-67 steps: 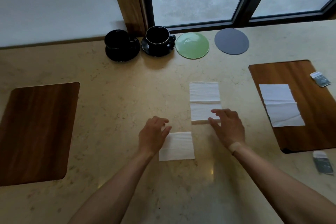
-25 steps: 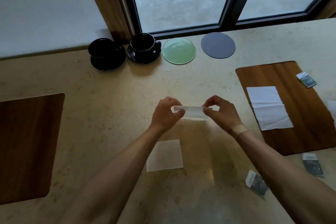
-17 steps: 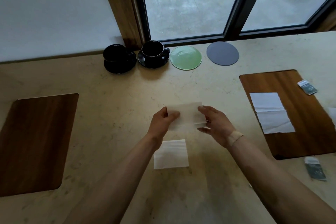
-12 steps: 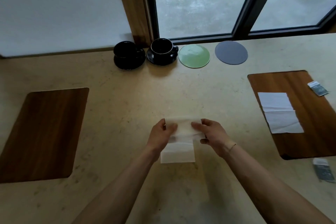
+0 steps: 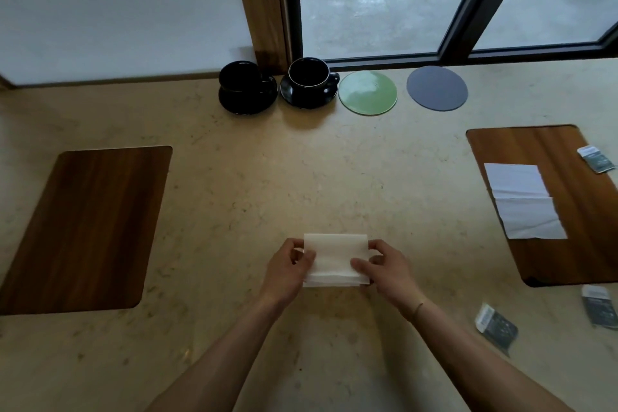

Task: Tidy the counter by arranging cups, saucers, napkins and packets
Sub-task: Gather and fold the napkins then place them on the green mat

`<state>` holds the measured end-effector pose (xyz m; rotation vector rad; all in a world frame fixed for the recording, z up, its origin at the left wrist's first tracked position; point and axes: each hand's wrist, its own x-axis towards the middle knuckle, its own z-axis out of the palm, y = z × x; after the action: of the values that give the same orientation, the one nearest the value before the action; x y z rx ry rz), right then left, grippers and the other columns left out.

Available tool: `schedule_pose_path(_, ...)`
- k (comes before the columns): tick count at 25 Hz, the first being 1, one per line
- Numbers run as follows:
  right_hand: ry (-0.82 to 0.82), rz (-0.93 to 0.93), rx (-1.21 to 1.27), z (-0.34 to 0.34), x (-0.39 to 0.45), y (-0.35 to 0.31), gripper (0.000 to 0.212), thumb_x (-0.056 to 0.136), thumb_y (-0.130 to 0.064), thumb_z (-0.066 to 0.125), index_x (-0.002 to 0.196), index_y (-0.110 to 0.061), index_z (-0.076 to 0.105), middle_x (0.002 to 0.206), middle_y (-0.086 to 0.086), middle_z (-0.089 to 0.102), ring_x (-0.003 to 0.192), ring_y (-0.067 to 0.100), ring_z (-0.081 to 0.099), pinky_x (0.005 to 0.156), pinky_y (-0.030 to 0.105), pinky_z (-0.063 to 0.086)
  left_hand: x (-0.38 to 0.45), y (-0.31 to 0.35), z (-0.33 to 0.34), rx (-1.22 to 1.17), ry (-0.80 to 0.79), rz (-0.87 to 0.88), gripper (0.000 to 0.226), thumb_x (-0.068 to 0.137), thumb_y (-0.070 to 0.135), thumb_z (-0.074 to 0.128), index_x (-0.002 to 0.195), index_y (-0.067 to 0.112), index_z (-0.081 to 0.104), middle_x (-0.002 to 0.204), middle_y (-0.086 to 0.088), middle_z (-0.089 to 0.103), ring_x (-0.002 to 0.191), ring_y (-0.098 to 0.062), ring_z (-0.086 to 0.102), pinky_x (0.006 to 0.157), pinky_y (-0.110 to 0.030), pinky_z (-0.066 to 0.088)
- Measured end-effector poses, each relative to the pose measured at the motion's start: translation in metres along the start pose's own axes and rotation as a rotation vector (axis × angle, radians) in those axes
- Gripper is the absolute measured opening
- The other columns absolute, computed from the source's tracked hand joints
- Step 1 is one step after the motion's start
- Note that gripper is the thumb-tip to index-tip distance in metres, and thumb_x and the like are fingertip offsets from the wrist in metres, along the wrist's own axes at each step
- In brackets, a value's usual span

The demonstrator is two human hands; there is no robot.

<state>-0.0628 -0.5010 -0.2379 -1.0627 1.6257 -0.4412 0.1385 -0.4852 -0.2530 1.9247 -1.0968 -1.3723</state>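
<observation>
A folded white napkin (image 5: 334, 254) lies over a second folded napkin on the counter, near its front middle. My left hand (image 5: 289, 269) pinches its left edge and my right hand (image 5: 384, 266) pinches its right edge. Another white napkin (image 5: 523, 201) lies unfolded on the right wooden placemat (image 5: 575, 244). Two black cups on black saucers (image 5: 247, 87) (image 5: 309, 82) stand at the back by the window, with a green saucer (image 5: 368, 93) and a grey saucer (image 5: 437, 88) beside them. Dark packets lie at the right (image 5: 496, 326) (image 5: 600, 308) (image 5: 597, 159).
A bare wooden placemat (image 5: 83, 227) lies on the left of the beige stone counter (image 5: 267, 177). A wall and a wooden window post close off the back, with glass panes to the right.
Both hands lifted the long napkin from the counter, folded it in the air and brought it down onto the smaller folded napkin near the front.
</observation>
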Motion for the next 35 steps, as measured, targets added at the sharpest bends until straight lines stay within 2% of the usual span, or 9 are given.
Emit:
schedule_pose_path(2,0.024,-0.013,-0.092,0.002,0.000,0.011,0.041,0.082,-0.033,0.071,0.120,-0.029,0.054,0.088,-0.001,0.070,0.076,0.015,0.068,0.068,0.036,0.060,-0.001,-0.007,0.002,0.071,0.044,0.027,0.018,0.094,0.034,0.059,0.106,0.021,0.061,0.097,0.004,0.066,0.087,-0.011,0.063,0.074,-0.030,0.055)
schedule_pose_path(5,0.034,-0.053,-0.175,0.003,0.000,0.018,0.048,0.084,-0.036,0.069,0.128,-0.031,0.049,0.087,-0.004,0.067,0.078,0.012,0.065,0.074,0.036,0.059,-0.003,-0.015,0.004,0.135,0.079,0.043,0.012,0.094,0.032,0.059,0.101,0.022,0.062,0.094,0.007,0.064,0.084,-0.005,0.061,0.068,-0.021,0.053)
schedule_pose_path(11,0.043,-0.117,-0.313,0.010,0.005,0.022,0.054,0.085,-0.040,0.065,0.134,-0.036,0.042,0.086,-0.007,0.067,0.078,0.011,0.065,0.074,0.038,0.058,-0.003,-0.019,0.004,0.186,0.105,0.054,0.011,0.095,0.033,0.058,0.099,0.024,0.061,0.092,0.011,0.063,0.082,-0.002,0.059,0.062,-0.010,0.045)
schedule_pose_path(14,0.050,-0.125,-0.333,0.011,0.009,0.024,0.054,0.085,-0.041,0.064,0.133,-0.038,0.042,0.084,-0.008,0.066,0.075,0.012,0.065,0.071,0.041,0.058,-0.001,-0.017,0.004,0.215,0.124,0.067,0.009,0.094,0.032,0.059,0.095,0.023,0.062,0.087,0.013,0.063,0.078,-0.002,0.059,0.061,-0.010,0.042)
schedule_pose_path(18,0.040,-0.130,-0.394,0.012,0.013,0.022,0.055,0.087,-0.042,0.062,0.136,-0.039,0.037,0.089,-0.007,0.067,0.075,0.013,0.065,0.070,0.038,0.058,-0.001,-0.017,0.005,0.260,0.133,0.055,0.013,0.094,0.032,0.058,0.096,0.021,0.063,0.093,0.010,0.065,0.081,-0.001,0.060,0.063,-0.010,0.042)
schedule_pose_path(22,0.044,-0.133,-0.448,0.013,0.014,0.021,0.060,0.089,-0.044,0.059,0.141,-0.038,0.031,0.097,-0.004,0.067,0.079,0.013,0.065,0.070,0.033,0.057,0.003,-0.016,0.006,0.268,0.155,0.048,0.011,0.093,0.034,0.059,0.096,0.023,0.062,0.094,0.009,0.067,0.083,-0.005,0.062,0.066,-0.017,0.046)
schedule_pose_path(26,0.051,-0.119,-0.493,0.014,0.017,0.021,0.061,0.089,-0.047,0.057,0.142,-0.039,0.028,0.101,-0.003,0.068,0.083,0.015,0.066,0.073,0.037,0.058,0.006,-0.015,0.006,0.281,0.166,0.053,0.014,0.093,0.037,0.058,0.101,0.026,0.061,0.098,0.009,0.068,0.083,-0.005,0.063,0.071,-0.025,0.054)
schedule_pose_path(32,0.056,-0.120,-0.520,0.015,0.018,0.020,0.066,0.091,-0.045,0.056,0.147,-0.036,0.022,0.102,-0.003,0.067,0.080,0.014,0.064,0.067,0.029,0.054,0.004,-0.010,0.009,0.367,0.182,0.094,0.025,0.093,0.038,0.058,0.115,0.026,0.055,0.096,0.013,0.062,0.080,-0.004,0.061,0.058,-0.011,0.042)
schedule_pose_path(35,0.068,-0.117,-0.494,0.015,0.018,0.020,0.066,0.091,-0.043,0.057,0.146,-0.037,0.021,0.101,-0.003,0.067,0.079,0.014,0.064,0.069,0.032,0.057,0.005,-0.011,0.008,0.361,0.188,0.096,0.026,0.091,0.038,0.060,0.114,0.027,0.055,0.095,0.012,0.064,0.079,-0.004,0.061,0.063,-0.016,0.047)
